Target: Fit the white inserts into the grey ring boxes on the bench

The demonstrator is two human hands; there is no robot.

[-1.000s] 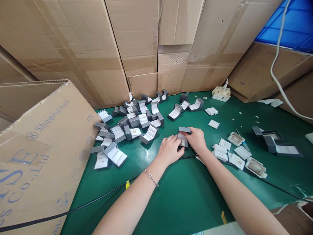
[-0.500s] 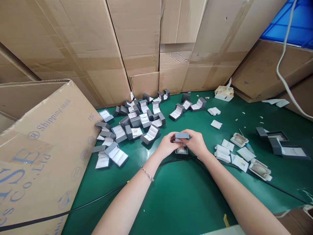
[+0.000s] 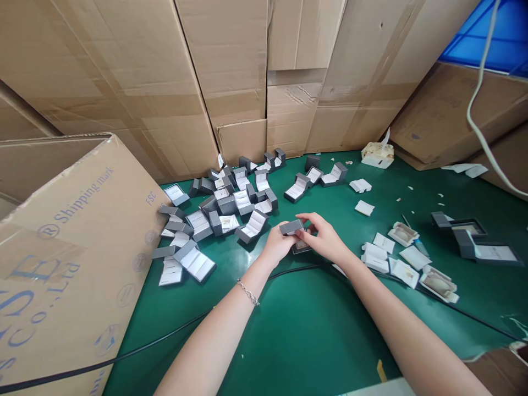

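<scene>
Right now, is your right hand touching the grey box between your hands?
Touching: in the head view, the right hand has fingers on the right end of the box lid.

A silver chain bracelet (image 3: 248,292) with oval links circles the left forearm (image 3: 214,330) near the wrist, and the left hand (image 3: 278,243), right hand (image 3: 324,241) and right forearm (image 3: 388,308) are bare.

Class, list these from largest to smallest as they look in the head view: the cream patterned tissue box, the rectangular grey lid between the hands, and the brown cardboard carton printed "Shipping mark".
1. Cardboard carton, by far
2. Tissue box
3. Grey lid, judged by its visible part
</scene>
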